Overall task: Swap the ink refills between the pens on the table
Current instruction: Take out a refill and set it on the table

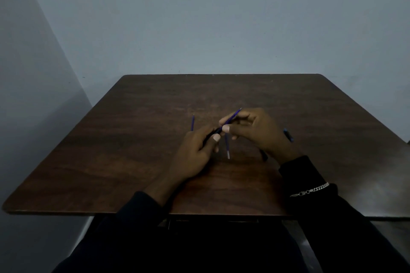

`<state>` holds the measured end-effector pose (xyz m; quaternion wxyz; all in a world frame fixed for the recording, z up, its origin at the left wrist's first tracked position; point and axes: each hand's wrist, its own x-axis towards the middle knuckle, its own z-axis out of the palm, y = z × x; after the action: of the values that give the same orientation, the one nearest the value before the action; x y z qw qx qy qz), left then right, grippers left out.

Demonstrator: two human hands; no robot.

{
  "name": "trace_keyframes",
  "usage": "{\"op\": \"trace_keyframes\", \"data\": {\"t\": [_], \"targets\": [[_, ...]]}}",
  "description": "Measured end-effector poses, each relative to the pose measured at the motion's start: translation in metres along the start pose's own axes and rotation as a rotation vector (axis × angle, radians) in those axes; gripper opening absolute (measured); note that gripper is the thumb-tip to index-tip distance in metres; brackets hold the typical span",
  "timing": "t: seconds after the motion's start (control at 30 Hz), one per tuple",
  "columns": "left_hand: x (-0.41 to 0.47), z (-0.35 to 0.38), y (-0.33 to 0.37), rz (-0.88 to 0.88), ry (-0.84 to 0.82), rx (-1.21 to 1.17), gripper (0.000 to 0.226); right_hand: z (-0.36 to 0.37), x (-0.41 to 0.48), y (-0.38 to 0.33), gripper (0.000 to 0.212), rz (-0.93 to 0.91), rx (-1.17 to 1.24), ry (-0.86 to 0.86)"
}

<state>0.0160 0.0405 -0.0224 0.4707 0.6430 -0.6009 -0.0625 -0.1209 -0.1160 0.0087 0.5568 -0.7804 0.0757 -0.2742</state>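
On the dark wooden table [137,162] one refill [227,147] lies loose; left hand [195,153] grips a barrel [216,132], right hand [255,131] pinches another refill [233,116] at its mouth (swap seemingly midway).

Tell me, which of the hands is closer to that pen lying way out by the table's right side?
Right. The right hand sits just left of the pen, its back edge almost at it. The left hand is much farther left, beyond the right hand.
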Motion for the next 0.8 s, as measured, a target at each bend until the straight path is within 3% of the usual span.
{"op": "trace_keyframes", "data": {"t": [0.13,0.27,0.8], "targets": [[0.0000,-0.0013,0.0004,-0.017,0.002,0.007,0.018,-0.0045,0.0012,-0.0029,0.029,0.011,0.101,0.043],[-0.0014,-0.0017,0.0029,-0.032,-0.009,0.010,0.022,-0.0085,0.0000,-0.0016,0.014,-0.023,0.136,0.097],[-0.0026,-0.0012,-0.0028,-0.004,-0.011,0.017,0.026,-0.0075,-0.0036,-0.0034,0.018,-0.032,-0.064,0.148]]}}
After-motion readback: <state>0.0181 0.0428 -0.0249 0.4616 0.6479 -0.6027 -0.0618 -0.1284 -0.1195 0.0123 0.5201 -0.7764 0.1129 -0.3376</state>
